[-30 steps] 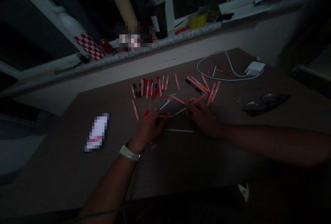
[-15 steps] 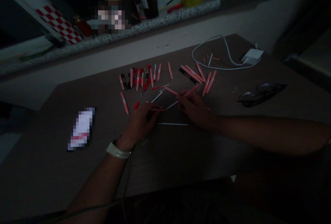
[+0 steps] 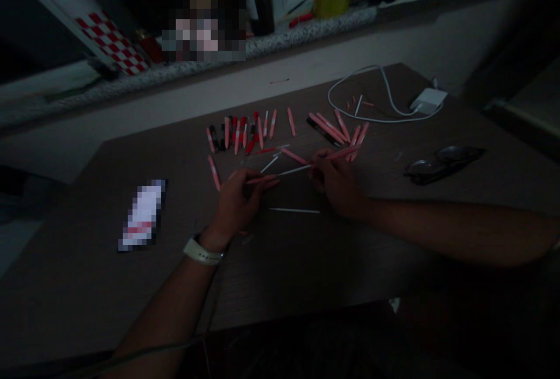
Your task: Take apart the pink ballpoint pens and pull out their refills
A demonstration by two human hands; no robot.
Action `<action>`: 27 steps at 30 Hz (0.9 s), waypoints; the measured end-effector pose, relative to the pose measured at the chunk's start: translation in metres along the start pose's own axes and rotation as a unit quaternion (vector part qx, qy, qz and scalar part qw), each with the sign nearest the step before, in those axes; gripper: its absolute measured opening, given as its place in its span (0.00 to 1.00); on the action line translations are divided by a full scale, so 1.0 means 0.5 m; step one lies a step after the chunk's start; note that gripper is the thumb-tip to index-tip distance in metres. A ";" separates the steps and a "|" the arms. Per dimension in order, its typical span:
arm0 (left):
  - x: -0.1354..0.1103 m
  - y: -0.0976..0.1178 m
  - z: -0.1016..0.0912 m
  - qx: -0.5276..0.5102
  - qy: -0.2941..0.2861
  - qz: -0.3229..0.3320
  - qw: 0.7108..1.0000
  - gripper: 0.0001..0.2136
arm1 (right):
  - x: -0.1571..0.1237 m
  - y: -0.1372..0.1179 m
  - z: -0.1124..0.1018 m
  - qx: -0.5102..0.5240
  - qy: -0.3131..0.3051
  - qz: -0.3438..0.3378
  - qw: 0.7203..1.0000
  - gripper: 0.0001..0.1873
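Note:
My left hand, a pale watch on its wrist, is closed around a slim pink pen piece. From the tip of that piece a thin white pen refill stretches across to my right hand. The right fingers are closed on the refill's other end and also hold a pink pen barrel that points to the right. Fingers hide where the parts meet. Another white refill lies on the table below the hands, and a pink barrel lies just behind them.
Several pink, red and black pens lie in a row at the back, with more pink pens to their right. Glasses, a white charger with its cable and a blurred flat item are also on the table.
My hands have moved farther apart, the right one going right. More of the white refill shows between them, and it lies flatter. The view has shifted slightly.

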State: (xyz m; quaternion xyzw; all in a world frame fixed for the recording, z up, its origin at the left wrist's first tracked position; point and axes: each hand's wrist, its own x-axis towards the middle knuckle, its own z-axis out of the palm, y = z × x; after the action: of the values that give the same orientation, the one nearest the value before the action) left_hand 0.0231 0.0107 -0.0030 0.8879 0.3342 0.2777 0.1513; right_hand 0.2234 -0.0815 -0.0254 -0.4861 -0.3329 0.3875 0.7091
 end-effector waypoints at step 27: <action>0.006 -0.006 -0.004 -0.005 0.025 0.017 1.000 0.08 | 0.002 -0.003 0.003 0.105 0.030 -0.014 0.994 0.13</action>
State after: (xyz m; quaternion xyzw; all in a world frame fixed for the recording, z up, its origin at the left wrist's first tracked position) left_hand 0.0221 0.0151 -0.0016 0.8855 0.3212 0.3042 0.1421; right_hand 0.2229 -0.0806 -0.0234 -0.4159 -0.2753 0.3955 0.7713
